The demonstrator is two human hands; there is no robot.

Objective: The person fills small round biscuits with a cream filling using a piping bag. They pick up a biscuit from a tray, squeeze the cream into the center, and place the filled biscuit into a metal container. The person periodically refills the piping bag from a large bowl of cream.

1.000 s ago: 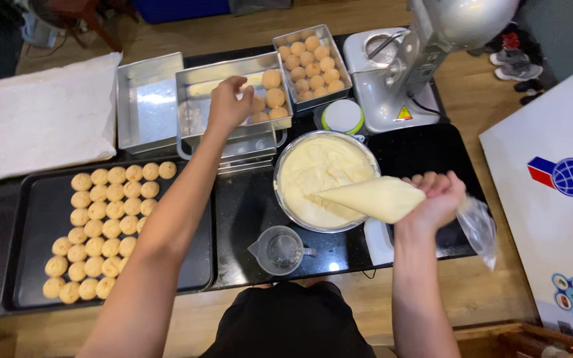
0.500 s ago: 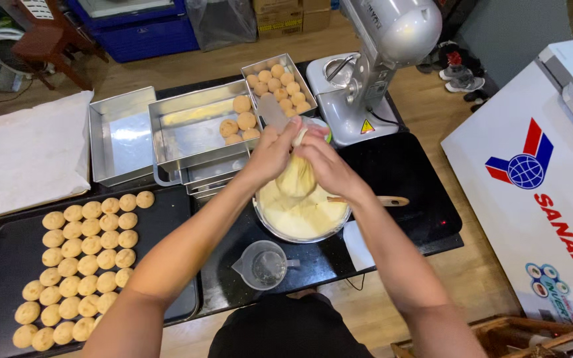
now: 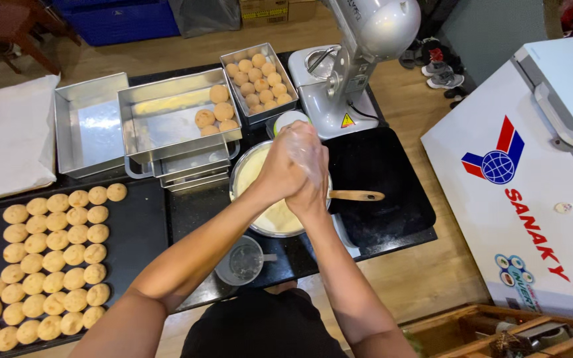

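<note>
My left hand [image 3: 274,174] and my right hand [image 3: 312,171] are pressed together above a metal bowl [image 3: 235,184] of pale yellow cream [image 3: 278,219]. Both are closed around a clear plastic piping bag [image 3: 304,136]; only its crumpled top shows over the fingers, and the rest is hidden inside my hands. A wooden spoon handle [image 3: 357,195] sticks out of the bowl to the right. Just behind the bowl stands a stack of metal pans [image 3: 160,126] holding three round buns [image 3: 215,114].
A black tray [image 3: 137,225] at left carries several rows of buns [image 3: 51,258]. A small pan of buns [image 3: 257,79], an empty pan [image 3: 87,129], a stand mixer [image 3: 359,59], a measuring cup [image 3: 243,262] and a white chest freezer [image 3: 532,185] surround the work area.
My left hand came back from the pan of buns and joined the right hand on the piping bag. Both hands now sit together over the bowl.
</note>
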